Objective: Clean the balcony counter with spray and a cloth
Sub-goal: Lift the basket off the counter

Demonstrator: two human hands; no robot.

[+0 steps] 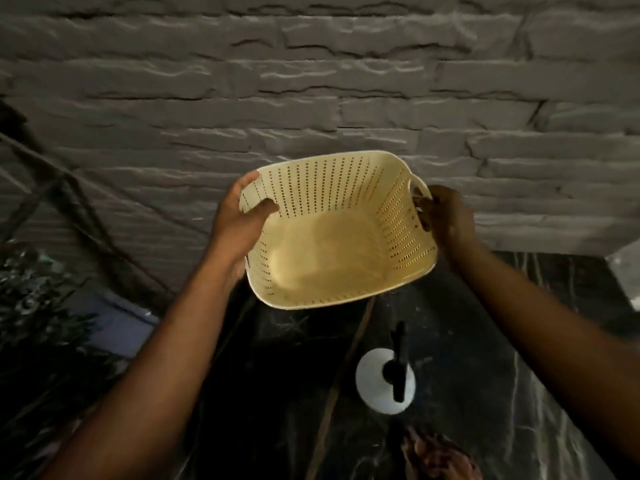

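Observation:
I hold a cream perforated plastic basket (332, 258) up in the air over the dark marble counter (467, 341), tilted so its empty inside faces me. My left hand (239, 220) grips its left rim, thumb inside. My right hand (446, 220) grips the handle on its right side. Below the basket a white spray bottle (377, 393) with a black trigger head stands on the counter. A brownish crumpled cloth (436, 455) lies at the counter's near edge.
A grey stone-brick wall (311, 98) rises right behind the counter. Dark leafy plants (38, 306) and a slanted metal frame stand at the left. A pale ledge (630, 278) shows at the right edge.

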